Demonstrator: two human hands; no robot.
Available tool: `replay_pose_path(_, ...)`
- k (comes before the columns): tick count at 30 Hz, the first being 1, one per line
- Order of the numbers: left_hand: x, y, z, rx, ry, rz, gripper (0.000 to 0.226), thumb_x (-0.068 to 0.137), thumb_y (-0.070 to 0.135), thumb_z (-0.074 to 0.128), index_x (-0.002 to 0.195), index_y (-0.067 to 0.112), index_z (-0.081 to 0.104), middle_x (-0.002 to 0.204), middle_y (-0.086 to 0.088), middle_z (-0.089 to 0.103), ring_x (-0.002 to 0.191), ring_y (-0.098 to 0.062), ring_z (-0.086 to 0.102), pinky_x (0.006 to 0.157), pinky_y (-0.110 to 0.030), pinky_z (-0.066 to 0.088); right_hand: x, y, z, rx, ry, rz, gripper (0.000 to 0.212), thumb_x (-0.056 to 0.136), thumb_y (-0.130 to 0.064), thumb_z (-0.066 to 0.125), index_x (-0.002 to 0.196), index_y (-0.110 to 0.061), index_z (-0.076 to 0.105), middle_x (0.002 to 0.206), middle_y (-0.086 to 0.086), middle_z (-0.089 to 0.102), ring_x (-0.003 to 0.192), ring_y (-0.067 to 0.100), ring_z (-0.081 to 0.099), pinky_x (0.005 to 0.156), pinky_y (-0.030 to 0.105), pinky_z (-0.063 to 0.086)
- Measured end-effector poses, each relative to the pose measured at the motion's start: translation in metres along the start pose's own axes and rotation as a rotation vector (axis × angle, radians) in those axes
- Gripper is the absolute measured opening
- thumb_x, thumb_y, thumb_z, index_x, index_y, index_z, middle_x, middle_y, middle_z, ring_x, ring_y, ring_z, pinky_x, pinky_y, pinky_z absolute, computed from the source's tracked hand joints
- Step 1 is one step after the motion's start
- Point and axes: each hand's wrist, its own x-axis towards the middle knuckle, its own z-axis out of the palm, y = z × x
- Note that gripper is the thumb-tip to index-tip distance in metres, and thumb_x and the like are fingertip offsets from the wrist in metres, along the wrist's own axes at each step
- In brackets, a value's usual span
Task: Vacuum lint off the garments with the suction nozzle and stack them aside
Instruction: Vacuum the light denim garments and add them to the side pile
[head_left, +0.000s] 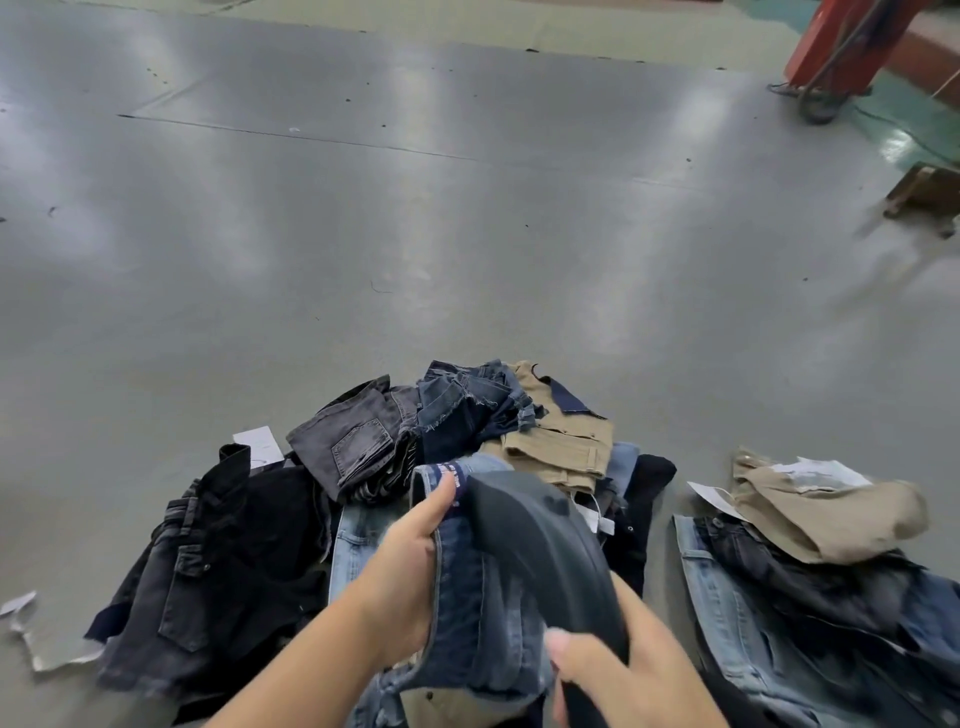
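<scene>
Head view: left hand (402, 574) pinches waistband of dark blue denim jeans (483, 613), holding it taut over heap; right hand (623, 675) wraps black curved plastic suction nozzle (535, 540), mouth pressed on denim, likely pulling lint; finished stack (810, 566) lies right

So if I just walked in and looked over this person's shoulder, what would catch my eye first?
First, the two hands at the bottom: the left hand grips a pair of blue jeans while the right hand holds a black suction nozzle against them. Behind them a jumbled heap of dark and tan garments lies on the grey floor, and a second pile topped with a tan piece sits to the right.
</scene>
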Motion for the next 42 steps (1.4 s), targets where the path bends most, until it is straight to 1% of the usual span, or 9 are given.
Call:
replay_pose_path(7, -0.003, -0.013, 0.002, -0.086, 0.002, 0.042, 0.037, 0.052, 0.026, 0.073, 0.081, 0.003, 0.076, 0.09, -0.019, 0.071, 0.077, -0.034, 0.069, 0.078, -0.042, 0.053, 0.024, -0.013, -0.036, 0.225, 0.27, -0.067, 0.008, 0.086, -0.014, 0.059, 0.088, -0.008, 0.055, 0.056, 0.015, 0.059, 0.044, 0.028, 0.056, 0.041, 0.028, 0.047)
replay_pose_path(14, -0.004, -0.006, 0.003, -0.299, -0.079, -0.036, 0.077, 0.07, 0.06, 0.065, 0.107, -0.007, 0.069, 0.11, -0.025, 0.067, 0.095, -0.037, 0.065, 0.098, -0.048, 0.044, 0.017, -0.01, -0.041, 0.228, 0.306, -0.112, 0.022, 0.078, -0.027, 0.067, 0.084, -0.01, 0.055, 0.055, 0.016, 0.059, 0.042, 0.033, 0.057, 0.042, 0.029, 0.048)
replay_pose_path(18, -0.001, -0.008, 0.007, -0.207, 0.032, -0.079, 0.03, 0.059, 0.025, 0.072, 0.078, 0.003, 0.066, 0.071, -0.014, 0.065, 0.062, -0.027, 0.06, 0.073, -0.036, 0.049, 0.011, -0.007, -0.043, 0.175, 0.312, -0.103, 0.025, 0.069, -0.026, 0.065, 0.086, -0.009, 0.056, 0.055, 0.018, 0.06, 0.043, 0.035, 0.057, 0.042, 0.03, 0.049)
replay_pose_path(25, -0.007, 0.011, -0.008, -0.33, 0.051, 0.146, 0.034, 0.073, 0.024, 0.05, 0.056, 0.004, 0.071, 0.06, -0.011, 0.066, 0.049, -0.025, 0.064, 0.05, -0.032, 0.055, -0.012, -0.012, -0.051, 0.225, 0.194, -0.076, 0.037, 0.053, -0.008, 0.075, 0.087, -0.009, 0.061, 0.056, 0.025, 0.057, 0.043, 0.036, 0.054, 0.041, 0.03, 0.046)
replay_pose_path(29, -0.006, 0.018, -0.012, -0.397, 0.024, 0.255, 0.037, 0.074, 0.03, 0.049, 0.059, 0.005, 0.073, 0.066, -0.011, 0.07, 0.057, -0.027, 0.068, 0.055, -0.036, 0.057, -0.021, -0.009, -0.037, 0.098, 0.113, -0.087, 0.045, 0.065, -0.001, 0.074, 0.102, -0.026, 0.07, 0.071, 0.001, 0.071, 0.068, 0.016, 0.065, 0.056, 0.009, 0.046)
replay_pose_path(31, -0.006, 0.02, -0.012, -0.391, 0.024, 0.258, 0.036, 0.073, 0.032, 0.051, 0.065, 0.005, 0.074, 0.071, -0.012, 0.071, 0.062, -0.028, 0.069, 0.059, -0.038, 0.058, -0.029, 0.016, -0.031, 0.15, -0.035, -0.104, 0.042, 0.086, 0.016, 0.056, 0.125, 0.001, 0.053, 0.104, 0.015, 0.066, 0.1, 0.025, 0.059, 0.078, 0.01, 0.046)
replay_pose_path(34, -0.007, 0.019, -0.006, -0.349, 0.037, 0.238, 0.029, 0.066, 0.031, 0.06, 0.077, 0.007, 0.071, 0.075, -0.012, 0.07, 0.064, -0.029, 0.066, 0.063, -0.038, 0.056, -0.025, 0.038, -0.028, -0.007, 0.127, -0.128, 0.034, 0.096, 0.017, 0.026, 0.126, 0.034, 0.023, 0.134, 0.046, 0.035, 0.133, 0.043, 0.036, 0.106, 0.034, 0.024)
replay_pose_path(37, -0.009, 0.01, 0.0, -0.272, 0.009, 0.121, 0.031, 0.067, 0.029, 0.056, 0.065, 0.004, 0.074, 0.065, -0.015, 0.07, 0.053, -0.029, 0.067, 0.051, -0.035, 0.055, -0.013, 0.013, -0.022, 0.052, -0.018, -0.053, 0.027, 0.072, -0.024, 0.068, 0.097, -0.034, 0.069, 0.09, 0.001, 0.073, 0.09, 0.01, 0.067, 0.084, 0.031, 0.048)
replay_pose_path(42, -0.013, 0.004, 0.005, -0.202, -0.017, 0.019, 0.029, 0.058, 0.026, 0.061, 0.06, 0.0, 0.074, 0.062, -0.016, 0.069, 0.051, -0.03, 0.066, 0.05, -0.035, 0.056, 0.008, -0.004, -0.038, 0.147, 0.153, 0.015, 0.007, 0.084, -0.015, 0.063, 0.089, -0.013, 0.058, 0.054, 0.014, 0.059, 0.043, 0.028, 0.056, 0.044, 0.03, 0.045)
